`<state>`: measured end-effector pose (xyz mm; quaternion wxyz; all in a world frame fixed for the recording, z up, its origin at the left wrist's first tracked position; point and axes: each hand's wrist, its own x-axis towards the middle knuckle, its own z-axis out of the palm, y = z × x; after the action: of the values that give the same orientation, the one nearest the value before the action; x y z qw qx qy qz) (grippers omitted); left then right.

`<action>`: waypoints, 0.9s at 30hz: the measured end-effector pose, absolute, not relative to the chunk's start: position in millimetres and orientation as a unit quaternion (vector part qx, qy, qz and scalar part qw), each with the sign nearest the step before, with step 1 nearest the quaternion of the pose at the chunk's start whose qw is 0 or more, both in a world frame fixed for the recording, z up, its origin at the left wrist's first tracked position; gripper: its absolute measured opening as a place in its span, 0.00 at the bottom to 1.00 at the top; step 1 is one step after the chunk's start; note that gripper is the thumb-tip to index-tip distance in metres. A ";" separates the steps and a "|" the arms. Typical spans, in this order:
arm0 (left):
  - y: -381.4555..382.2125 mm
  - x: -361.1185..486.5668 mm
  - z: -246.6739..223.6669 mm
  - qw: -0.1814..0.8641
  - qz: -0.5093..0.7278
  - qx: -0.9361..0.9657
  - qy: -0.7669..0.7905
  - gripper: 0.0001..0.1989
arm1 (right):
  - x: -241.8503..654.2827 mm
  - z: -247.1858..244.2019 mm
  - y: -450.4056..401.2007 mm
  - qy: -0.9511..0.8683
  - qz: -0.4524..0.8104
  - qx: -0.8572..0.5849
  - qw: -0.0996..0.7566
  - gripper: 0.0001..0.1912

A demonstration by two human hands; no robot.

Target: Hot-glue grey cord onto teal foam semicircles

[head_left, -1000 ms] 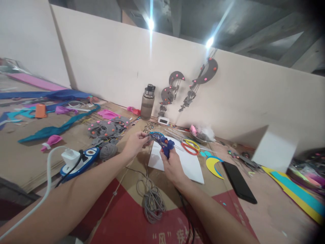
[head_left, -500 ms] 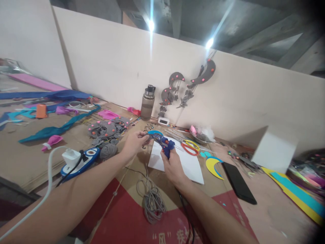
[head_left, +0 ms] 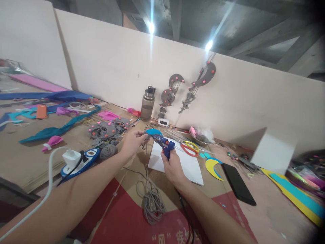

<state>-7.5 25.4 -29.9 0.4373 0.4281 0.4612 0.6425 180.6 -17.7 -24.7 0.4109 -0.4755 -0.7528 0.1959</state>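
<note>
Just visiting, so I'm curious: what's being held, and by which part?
The right hand holds a blue glue gun by its handle. The left hand pinches something too unclear to name.

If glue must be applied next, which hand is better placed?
Probably the right hand: it holds the blue glue gun, pointing toward the left hand, which seems to pinch something gray.

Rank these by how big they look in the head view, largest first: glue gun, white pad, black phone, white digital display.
1. White pad, even partly covered
2. Black phone
3. Glue gun, partly hidden
4. White digital display

Apparent size only.
</note>
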 end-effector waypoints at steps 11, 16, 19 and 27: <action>19.0 -5.3 -15.0 0.469 0.664 0.371 0.449 0.14 | 180.5 -26.6 -15.9 -0.750 0.198 -0.479 0.411 0.16; 18.1 -6.2 -15.0 0.473 0.667 0.371 0.441 0.14 | 180.3 -26.4 -16.6 -0.746 0.205 -0.479 0.415 0.16; 20.8 -7.0 -19.4 0.467 0.662 0.384 0.443 0.14 | 180.3 -25.7 -17.1 -0.750 0.199 -0.477 0.413 0.16; 21.4 -3.9 -23.4 0.487 0.660 0.379 0.429 0.14 | 179.0 -25.8 -19.3 -0.749 0.200 -0.467 0.426 0.15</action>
<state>-3.9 21.4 -23.4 0.4867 0.3794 0.4290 0.6597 179.0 -19.3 -25.8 0.4261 -0.4670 -0.7485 0.2001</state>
